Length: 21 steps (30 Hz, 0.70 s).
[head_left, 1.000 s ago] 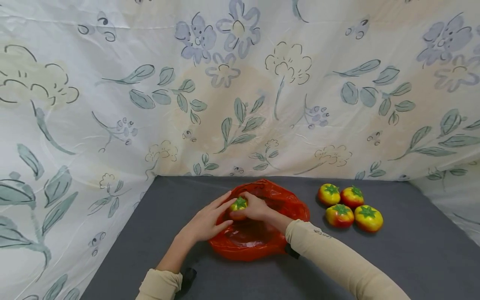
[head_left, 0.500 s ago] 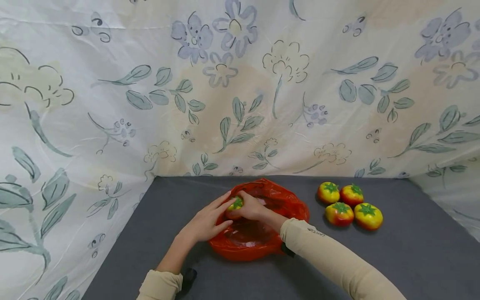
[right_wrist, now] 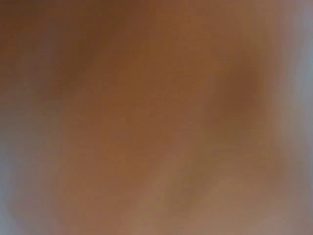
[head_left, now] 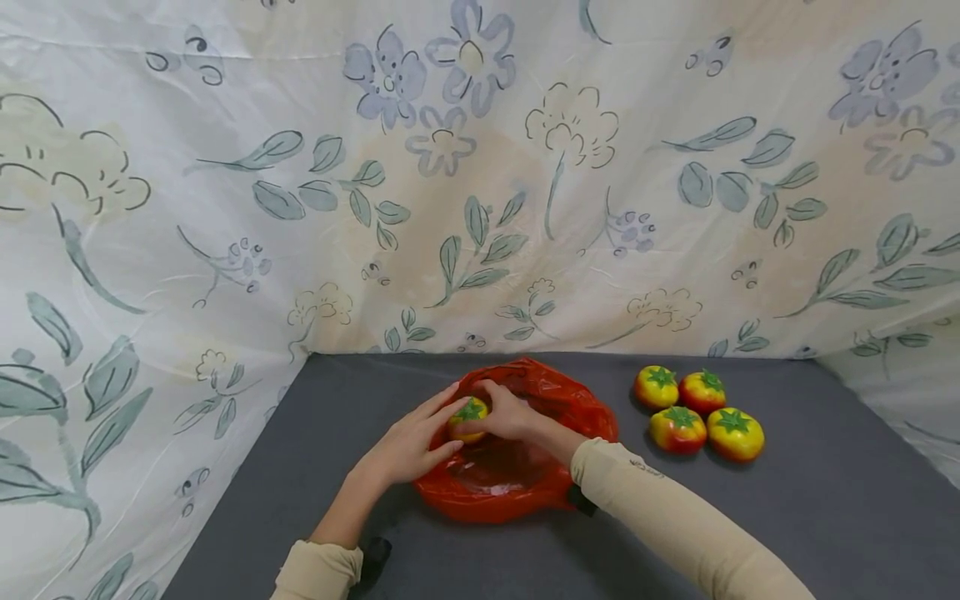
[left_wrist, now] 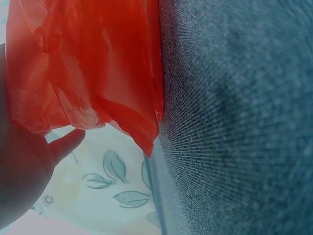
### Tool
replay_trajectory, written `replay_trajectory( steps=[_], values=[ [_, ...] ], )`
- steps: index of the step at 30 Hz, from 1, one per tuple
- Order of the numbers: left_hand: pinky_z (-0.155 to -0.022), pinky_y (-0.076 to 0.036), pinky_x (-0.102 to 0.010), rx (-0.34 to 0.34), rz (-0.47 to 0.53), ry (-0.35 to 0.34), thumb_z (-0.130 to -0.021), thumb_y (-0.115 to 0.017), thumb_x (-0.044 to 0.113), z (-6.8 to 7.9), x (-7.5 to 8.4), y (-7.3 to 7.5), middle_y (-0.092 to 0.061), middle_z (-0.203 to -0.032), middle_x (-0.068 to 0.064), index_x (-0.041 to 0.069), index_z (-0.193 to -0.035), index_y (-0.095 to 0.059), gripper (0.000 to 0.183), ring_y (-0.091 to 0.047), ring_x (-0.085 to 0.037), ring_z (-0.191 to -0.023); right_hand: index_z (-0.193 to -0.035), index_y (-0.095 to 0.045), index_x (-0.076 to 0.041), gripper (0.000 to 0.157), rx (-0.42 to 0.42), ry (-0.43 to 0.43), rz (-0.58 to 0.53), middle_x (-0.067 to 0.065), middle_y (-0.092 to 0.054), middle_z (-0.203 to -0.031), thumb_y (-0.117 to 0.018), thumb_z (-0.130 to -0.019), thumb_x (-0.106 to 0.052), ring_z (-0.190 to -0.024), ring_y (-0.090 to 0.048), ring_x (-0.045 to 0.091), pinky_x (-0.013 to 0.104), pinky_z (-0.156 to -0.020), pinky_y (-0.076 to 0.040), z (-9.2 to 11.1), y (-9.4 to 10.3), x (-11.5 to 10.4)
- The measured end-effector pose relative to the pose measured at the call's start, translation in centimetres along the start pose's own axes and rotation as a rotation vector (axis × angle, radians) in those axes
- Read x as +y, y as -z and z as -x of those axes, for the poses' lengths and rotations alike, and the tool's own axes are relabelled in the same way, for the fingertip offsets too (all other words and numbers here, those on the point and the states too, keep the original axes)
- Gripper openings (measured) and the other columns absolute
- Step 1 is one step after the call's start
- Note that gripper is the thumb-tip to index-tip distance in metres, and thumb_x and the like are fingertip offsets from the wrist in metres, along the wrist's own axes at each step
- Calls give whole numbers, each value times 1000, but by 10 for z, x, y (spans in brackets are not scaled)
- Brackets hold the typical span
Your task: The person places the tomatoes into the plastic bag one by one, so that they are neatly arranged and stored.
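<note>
A red plastic bag (head_left: 525,498) lies on the dark table with its mouth spread wide. Inside its left part sits a yellow-and-red tomato (head_left: 471,412) with a green star-shaped top. My right hand (head_left: 510,415) reaches into the bag and grips this tomato between thumb and fingers. At the left rim my left hand (head_left: 411,442) rests with spread, fairly straight fingers over the edge, the fingertips close to the tomato. In the left wrist view the bag's wall (left_wrist: 98,63) covers most of the fingers. Only blurred skin shows in the right wrist view.
Right of the bag several more tomatoes (head_left: 678,431) stand grouped on the grey tabletop (head_left: 330,383). A floral cloth (head_left: 480,250) hangs behind and at both sides of the table.
The tomato has shifted slightly left and down inside the bag, with more of its body showing now. My right hand has moved a little with it; my left hand stays at the rim.
</note>
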<state>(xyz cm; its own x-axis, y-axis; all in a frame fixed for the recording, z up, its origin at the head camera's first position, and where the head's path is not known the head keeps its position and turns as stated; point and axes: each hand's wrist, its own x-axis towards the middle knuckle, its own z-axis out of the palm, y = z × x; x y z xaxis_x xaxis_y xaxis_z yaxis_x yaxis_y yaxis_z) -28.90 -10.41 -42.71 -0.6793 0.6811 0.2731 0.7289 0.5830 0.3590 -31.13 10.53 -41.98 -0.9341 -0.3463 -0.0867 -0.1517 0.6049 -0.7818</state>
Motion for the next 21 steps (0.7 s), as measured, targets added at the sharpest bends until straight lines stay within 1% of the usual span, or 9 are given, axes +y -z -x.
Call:
replay_trajectory(
  steps=[4,7,10,12,15,19,21],
  values=[
    [-101,-36,-49,3,-1,1,-90,-66,25,0,0,0,-23,-156,-8,13,-147,-38,65,-32,-27,-137,-139,-40,-4,73,-29,11,-91,13,-49,-129,-76,-82,-31,-110,-53,27,42,-94,-45,2,9,1],
    [-101,-36,-49,3,-2,9,-90,-66,26,1,-1,1,-23,-156,-7,14,-147,-38,65,-32,-27,-136,-139,-39,-3,70,-38,21,-145,14,-47,-134,-75,-84,-27,-119,-49,31,44,-99,-41,4,17,2],
    [-101,-37,-50,1,1,16,-90,-66,27,0,0,1,-23,-156,-7,15,-147,-39,65,-32,-27,-136,-140,-40,-6,69,-23,13,-151,13,-46,-137,-74,-84,-30,-124,-45,32,49,-101,-37,7,26,2],
    [-101,-37,-50,0,4,19,-90,-66,27,0,0,1,-24,-155,-7,15,-147,-39,65,-33,-27,-136,-140,-42,-9,69,-8,-6,-159,12,-46,-138,-73,-84,-35,-124,-44,32,51,-101,-36,9,33,4],
    [-100,-37,-52,-1,15,24,-90,-66,27,0,0,1,-23,-155,-7,14,-147,-39,65,-33,-28,-136,-139,-45,-13,67,12,-31,-186,11,-45,-139,-72,-84,-41,-122,-47,30,50,-98,-40,11,45,6],
    [-100,-37,-52,0,27,32,-90,-66,26,0,0,1,-23,-156,-7,14,-147,-39,64,-33,-29,-136,-141,-43,-12,65,44,-50,-259,14,-45,-138,-69,-87,-39,-120,-48,31,48,-96,-43,16,60,9],
    [-100,-37,-52,1,25,33,-90,-66,26,0,-1,1,-23,-155,-7,14,-147,-39,64,-33,-29,-136,-142,-41,-11,65,65,-50,-279,15,-45,-139,-67,-89,-38,-123,-46,33,49,-97,-41,20,68,11]
  ],
)
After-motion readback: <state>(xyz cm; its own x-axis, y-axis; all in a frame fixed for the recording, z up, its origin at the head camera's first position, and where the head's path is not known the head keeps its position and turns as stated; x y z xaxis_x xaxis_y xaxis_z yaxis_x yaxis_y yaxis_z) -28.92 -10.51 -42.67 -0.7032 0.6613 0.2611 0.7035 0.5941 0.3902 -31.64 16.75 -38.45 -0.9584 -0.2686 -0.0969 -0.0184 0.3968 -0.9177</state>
